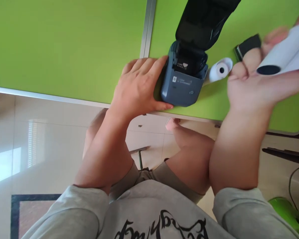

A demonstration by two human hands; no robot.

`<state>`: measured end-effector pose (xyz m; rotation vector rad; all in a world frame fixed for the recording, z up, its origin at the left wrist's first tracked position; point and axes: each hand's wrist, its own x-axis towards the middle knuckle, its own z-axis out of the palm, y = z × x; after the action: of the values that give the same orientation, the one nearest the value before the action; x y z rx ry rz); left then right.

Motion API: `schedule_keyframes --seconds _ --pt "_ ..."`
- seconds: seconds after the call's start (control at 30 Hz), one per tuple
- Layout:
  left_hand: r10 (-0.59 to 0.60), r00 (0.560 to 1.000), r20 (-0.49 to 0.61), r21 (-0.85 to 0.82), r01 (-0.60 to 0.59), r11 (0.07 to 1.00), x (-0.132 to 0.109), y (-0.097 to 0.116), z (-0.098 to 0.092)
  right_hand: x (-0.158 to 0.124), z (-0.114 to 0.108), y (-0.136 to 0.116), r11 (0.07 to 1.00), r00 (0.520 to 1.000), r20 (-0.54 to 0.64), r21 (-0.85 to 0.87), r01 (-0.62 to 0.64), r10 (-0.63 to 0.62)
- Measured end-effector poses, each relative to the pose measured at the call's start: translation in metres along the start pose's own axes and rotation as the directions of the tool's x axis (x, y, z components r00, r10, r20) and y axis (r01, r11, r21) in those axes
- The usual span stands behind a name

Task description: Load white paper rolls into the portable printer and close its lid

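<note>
— Printer (182,87) is sitting lid-open at the table (64,43) edge, centre frame. We are clasping its side with our left hand (137,88).

— Our right hand (249,86) is curling around a blurred paper roll (289,54) at upper right. A smaller roll (220,69) is lying between, and the open room is stretching upper left.

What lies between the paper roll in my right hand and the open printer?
A smaller white roll lies on the table between the held paper roll and the printer, close beside it. The lid is raised; the left hand grips only the printer's left side.
</note>
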<state>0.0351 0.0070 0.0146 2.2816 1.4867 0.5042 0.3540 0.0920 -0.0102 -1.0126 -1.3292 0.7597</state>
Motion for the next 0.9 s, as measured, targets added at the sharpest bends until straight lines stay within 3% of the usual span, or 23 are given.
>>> schedule_keyframes --seconds 0.07,0.13,0.2,0.33,0.43,0.6,0.8,0.9 --pt "-0.016 1.000 -0.003 0.007 0.016 1.000 0.001 -0.001 0.001 -0.001 0.000 0.016 0.996 0.988 -0.156 0.087 -0.006 0.019" --pt "-0.032 0.999 -0.003 -0.001 0.032 0.999 0.002 -0.001 0.001 -0.006 0.005 0.025 0.996 0.940 -0.339 -0.089 0.008 -0.038" --pt "-0.036 0.999 0.001 -0.022 0.036 0.999 0.002 -0.002 0.001 -0.012 0.010 0.024 0.973 0.915 -0.373 -0.219 0.074 -0.154" --pt "-0.021 1.000 -0.001 -0.046 0.020 0.999 0.003 -0.005 0.001 -0.019 0.015 0.008 0.812 0.906 -0.146 -0.516 0.273 -0.398" --pt "-0.028 1.000 0.013 -0.040 0.029 0.999 0.002 -0.003 0.000 -0.023 0.011 -0.004 0.681 0.894 -0.047 -0.666 0.304 -0.445" --pt "-0.060 0.998 0.034 -0.003 0.060 0.998 0.003 0.002 -0.005 -0.029 0.011 -0.011 0.635 0.934 0.045 -0.722 0.275 -0.354" --pt "-0.057 0.998 0.041 -0.013 0.058 0.998 0.004 0.003 -0.004 -0.034 0.016 -0.011 0.666 0.983 0.005 -0.734 0.128 -0.184" --pt "-0.059 0.998 0.030 -0.045 0.061 0.997 0.003 0.002 -0.002 -0.039 0.014 -0.023 0.664 0.980 0.032 -0.732 0.156 -0.195"
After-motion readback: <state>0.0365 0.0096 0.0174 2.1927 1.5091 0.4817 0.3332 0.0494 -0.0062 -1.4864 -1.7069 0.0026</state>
